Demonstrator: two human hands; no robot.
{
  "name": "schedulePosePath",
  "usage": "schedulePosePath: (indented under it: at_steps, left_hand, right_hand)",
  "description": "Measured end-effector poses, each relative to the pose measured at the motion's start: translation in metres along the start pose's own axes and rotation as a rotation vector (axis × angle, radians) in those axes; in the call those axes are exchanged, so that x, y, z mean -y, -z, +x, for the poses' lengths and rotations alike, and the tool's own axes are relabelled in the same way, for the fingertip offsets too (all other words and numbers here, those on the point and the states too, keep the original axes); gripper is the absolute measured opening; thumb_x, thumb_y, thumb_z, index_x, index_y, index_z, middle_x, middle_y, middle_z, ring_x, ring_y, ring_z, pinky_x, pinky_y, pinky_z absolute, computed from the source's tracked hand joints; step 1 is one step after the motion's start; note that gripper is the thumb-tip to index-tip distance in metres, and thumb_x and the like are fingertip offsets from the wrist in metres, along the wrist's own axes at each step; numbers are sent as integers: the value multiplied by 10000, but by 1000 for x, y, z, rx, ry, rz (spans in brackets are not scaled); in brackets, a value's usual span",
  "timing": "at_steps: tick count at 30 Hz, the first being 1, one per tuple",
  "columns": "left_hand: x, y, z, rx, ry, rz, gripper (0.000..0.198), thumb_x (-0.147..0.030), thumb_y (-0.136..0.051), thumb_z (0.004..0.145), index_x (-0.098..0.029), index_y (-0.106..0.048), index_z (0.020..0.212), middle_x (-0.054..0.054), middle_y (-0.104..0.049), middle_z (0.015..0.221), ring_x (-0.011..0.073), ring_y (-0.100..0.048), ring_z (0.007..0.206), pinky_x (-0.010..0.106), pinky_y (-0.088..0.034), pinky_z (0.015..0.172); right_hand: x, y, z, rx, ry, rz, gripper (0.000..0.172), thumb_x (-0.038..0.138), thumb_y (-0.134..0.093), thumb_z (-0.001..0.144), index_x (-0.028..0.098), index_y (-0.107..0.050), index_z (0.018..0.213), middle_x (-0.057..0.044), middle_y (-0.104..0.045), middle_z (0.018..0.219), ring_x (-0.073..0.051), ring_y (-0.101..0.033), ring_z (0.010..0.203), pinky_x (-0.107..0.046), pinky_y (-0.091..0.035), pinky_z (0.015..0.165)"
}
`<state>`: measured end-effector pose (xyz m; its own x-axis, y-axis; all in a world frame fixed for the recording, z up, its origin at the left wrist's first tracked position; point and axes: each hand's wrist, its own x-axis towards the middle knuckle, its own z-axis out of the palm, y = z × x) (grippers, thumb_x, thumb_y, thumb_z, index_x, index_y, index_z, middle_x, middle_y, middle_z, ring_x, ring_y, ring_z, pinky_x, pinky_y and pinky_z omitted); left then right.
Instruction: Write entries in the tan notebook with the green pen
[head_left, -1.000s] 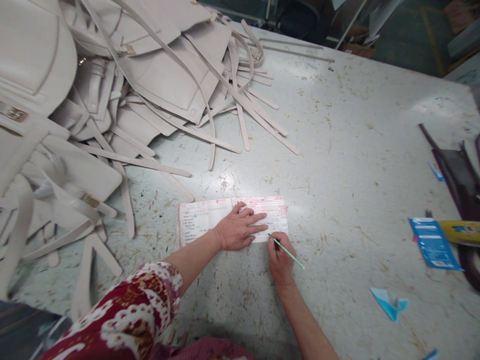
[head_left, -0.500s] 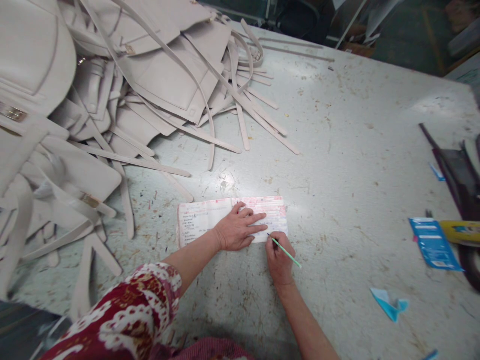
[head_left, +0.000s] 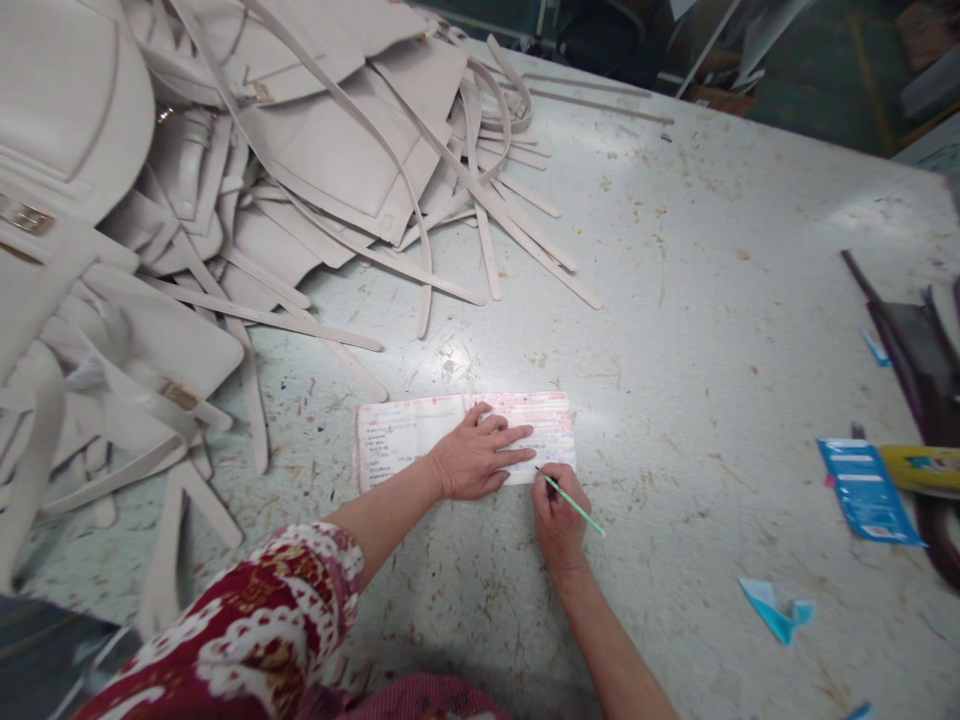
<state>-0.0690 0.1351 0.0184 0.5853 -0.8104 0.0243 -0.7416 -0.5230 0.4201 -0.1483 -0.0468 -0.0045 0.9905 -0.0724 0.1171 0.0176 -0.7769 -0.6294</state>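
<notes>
An open notebook [head_left: 409, 425] with handwritten lines in dark and red ink lies flat on the worktable [head_left: 675, 330]. My left hand [head_left: 476, 455] rests on its right page, palm down with the fingers spread. In my right hand [head_left: 561, 520] is a thin green pen [head_left: 576, 500], pinched between thumb and fingers. The pen's dark tip meets the page near its lower right edge, and its back end points down to the right. My left forearm hides part of the notebook's lower edge.
A heap of pale leather bag pieces [head_left: 337, 150] with straps and buckles covers the left and far left. On the right lie a blue packet [head_left: 870, 490], a yellow object [head_left: 926, 467], dark strips [head_left: 911, 350] and a torn blue scrap [head_left: 776, 608].
The hands, the notebook and the pen stay almost in place. The view has shifted very slightly; nothing is taken up or let go.
</notes>
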Motion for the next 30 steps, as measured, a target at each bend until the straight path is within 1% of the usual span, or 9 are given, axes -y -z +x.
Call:
schedulePosePath:
  at_steps: [17, 30]
  left_hand:
    - [1, -1, -1, 14, 4, -17, 476, -354, -493, 788, -319, -410, 1255, 2, -327, 1397, 250, -370, 1079, 515, -182, 986]
    - [0, -2, -2, -8, 4, 4, 474, -365, -499, 784, -329, -415, 1250, -3, -330, 1396, 245, -375, 1078, 512, -187, 987]
  right_hand:
    - [0, 0, 0, 15, -21, 8, 137, 220, -401, 840, 180, -514, 771, -5, -554, 701, -127, -502, 635, -252, -399, 610]
    - [0, -1, 0, 1, -11, 15, 141, 235, -408, 829, 181, -523, 768, 2, -551, 693, -123, -494, 618, -251, -391, 603]
